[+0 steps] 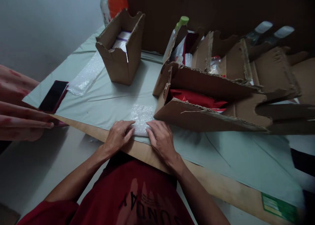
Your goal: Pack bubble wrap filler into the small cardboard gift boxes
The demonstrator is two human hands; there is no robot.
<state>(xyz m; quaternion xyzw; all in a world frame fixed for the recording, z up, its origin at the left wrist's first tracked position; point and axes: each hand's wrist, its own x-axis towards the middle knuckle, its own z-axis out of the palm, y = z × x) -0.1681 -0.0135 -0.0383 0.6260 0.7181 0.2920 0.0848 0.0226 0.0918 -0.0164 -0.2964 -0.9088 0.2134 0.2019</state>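
Observation:
A small piece of bubble wrap (142, 115) lies flat on the cloth-covered table near its front edge. My left hand (119, 133) grips its left side, thumb and index finger at the edge with the other fingers curled. On the opposite side, my right hand (161, 138) holds the right edge in much the same way. Whether anything is wrapped inside, I cannot tell.
A cardboard box (131, 61) with white packs stands behind. To the right are several cardboard bins, the nearest holding a red packet (197, 98). A long bubble-wrap strip (87, 74) and a phone (53, 95) lie left. Bottles (263, 27) stand at the back.

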